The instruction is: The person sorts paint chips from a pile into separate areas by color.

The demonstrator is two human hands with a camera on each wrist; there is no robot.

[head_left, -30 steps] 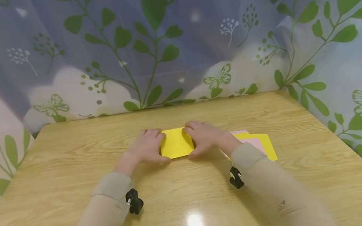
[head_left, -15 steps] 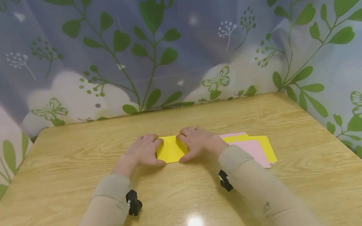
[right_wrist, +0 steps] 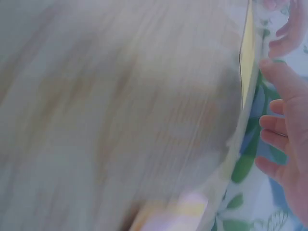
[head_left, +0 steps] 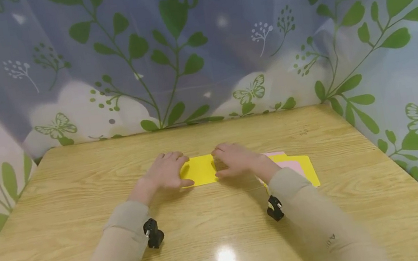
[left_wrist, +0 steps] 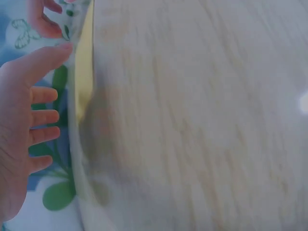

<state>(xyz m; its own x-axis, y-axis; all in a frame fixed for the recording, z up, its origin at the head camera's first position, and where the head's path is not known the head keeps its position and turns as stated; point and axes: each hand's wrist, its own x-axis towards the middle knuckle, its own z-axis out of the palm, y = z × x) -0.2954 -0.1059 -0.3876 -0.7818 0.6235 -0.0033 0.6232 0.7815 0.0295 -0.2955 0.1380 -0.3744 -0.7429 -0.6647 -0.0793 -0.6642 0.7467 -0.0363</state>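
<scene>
A yellow rectangular card (head_left: 202,170) lies on the wooden table between the two hands. At its left side is the left hand (head_left: 164,172), thumb and fingers spread, the tips overlapping the card's left edge in the head view. The left wrist view has that hand (left_wrist: 24,115) with loosely bent fingers and its thumb close to the yellow card (left_wrist: 84,67); contact is unclear. Beside the card's right edge, the right hand (head_left: 236,160) holds nothing. Its thumb and fingers are spread in the right wrist view, where the hand (right_wrist: 293,130) appears just off the card (right_wrist: 247,57).
Overlapping pink and yellow cards (head_left: 310,170) lie right of the yellow card, partly hidden by the right forearm. The wooden table (head_left: 78,187) meets a leaf-patterned curtain (head_left: 193,82) at the back. Each wrist carries a small black camera (head_left: 153,233).
Both hands and the yellow card first shifted slightly left in view. Since then, the right hand has moved right, off the card's edge, covering more of the pink and yellow cards.
</scene>
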